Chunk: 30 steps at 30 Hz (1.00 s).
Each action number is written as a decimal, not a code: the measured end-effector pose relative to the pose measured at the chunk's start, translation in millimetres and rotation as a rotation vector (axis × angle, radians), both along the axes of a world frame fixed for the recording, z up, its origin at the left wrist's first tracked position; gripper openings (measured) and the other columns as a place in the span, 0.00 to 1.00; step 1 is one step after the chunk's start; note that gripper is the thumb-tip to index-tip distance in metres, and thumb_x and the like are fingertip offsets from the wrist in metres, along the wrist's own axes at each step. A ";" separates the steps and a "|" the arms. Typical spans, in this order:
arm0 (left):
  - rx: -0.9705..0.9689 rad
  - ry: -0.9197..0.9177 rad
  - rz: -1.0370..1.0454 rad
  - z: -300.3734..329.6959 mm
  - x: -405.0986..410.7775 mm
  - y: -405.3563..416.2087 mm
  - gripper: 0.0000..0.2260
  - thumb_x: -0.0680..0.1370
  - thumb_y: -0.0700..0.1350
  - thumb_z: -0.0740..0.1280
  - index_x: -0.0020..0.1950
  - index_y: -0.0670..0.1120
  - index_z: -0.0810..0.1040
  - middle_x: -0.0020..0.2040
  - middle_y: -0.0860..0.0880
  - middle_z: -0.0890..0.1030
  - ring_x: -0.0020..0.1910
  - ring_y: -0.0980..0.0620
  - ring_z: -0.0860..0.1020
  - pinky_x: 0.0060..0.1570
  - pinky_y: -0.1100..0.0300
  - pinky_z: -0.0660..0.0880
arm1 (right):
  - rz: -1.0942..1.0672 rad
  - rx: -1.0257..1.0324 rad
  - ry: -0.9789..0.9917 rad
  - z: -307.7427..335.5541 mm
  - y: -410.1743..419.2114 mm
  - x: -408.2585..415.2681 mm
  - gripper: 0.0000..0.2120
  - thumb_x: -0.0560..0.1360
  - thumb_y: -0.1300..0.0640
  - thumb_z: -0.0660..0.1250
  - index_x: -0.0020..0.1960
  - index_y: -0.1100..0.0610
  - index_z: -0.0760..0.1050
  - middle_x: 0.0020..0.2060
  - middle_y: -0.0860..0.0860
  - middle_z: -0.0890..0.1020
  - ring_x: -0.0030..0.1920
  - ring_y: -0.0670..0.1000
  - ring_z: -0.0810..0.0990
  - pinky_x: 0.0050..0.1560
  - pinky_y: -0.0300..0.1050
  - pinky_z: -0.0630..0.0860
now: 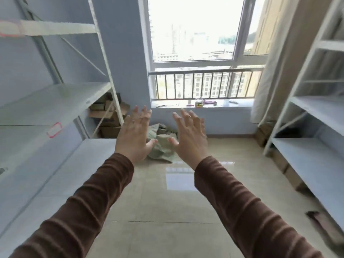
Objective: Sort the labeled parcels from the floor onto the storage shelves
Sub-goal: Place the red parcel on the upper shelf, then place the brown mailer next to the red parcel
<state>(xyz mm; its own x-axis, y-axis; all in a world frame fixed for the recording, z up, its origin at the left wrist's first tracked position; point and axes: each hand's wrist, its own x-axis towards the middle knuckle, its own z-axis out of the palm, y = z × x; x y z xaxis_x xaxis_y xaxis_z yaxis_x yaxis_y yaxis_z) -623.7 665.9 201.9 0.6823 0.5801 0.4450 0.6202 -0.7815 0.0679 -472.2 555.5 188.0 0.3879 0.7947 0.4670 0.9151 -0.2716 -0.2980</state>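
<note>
Brown sleeves point(89, 198) extend; both hands, left point(133, 134) and right point(189, 135), spread empty toward the floor sack point(162, 146), best gripped from both sides.

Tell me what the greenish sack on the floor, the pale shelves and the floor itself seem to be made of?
Greenish sack: probably woven plastic or coarse cloth, matte, crumpled into stiff folds. Pale shelves: likely painted metal, judging by thin angled posts and braces. Beige floor: glazed tile, glossy, with grout lines and a window reflection.

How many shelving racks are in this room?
2 in view: one rack along the left wall, one rack along the right wall by the curtain. More may stand behind the camera, out of sight.
</note>
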 end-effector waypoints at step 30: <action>-0.348 0.422 -1.279 -172.7 479.9 -528.5 0.41 0.80 0.57 0.68 0.84 0.49 0.48 0.85 0.49 0.47 0.83 0.50 0.42 0.79 0.52 0.45 | -1.353 -0.261 0.404 -157.7 -580.0 242.8 0.35 0.83 0.43 0.62 0.84 0.53 0.51 0.83 0.54 0.53 0.82 0.58 0.50 0.81 0.60 0.48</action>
<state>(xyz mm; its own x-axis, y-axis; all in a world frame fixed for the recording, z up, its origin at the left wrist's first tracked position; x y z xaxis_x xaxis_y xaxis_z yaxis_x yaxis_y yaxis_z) -143.8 137.4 29.2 0.8624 -0.5047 0.0382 -0.4827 -0.7973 0.3624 -229.4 -24.5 30.3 0.9694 -0.2413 0.0450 -0.2199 -0.9354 -0.2770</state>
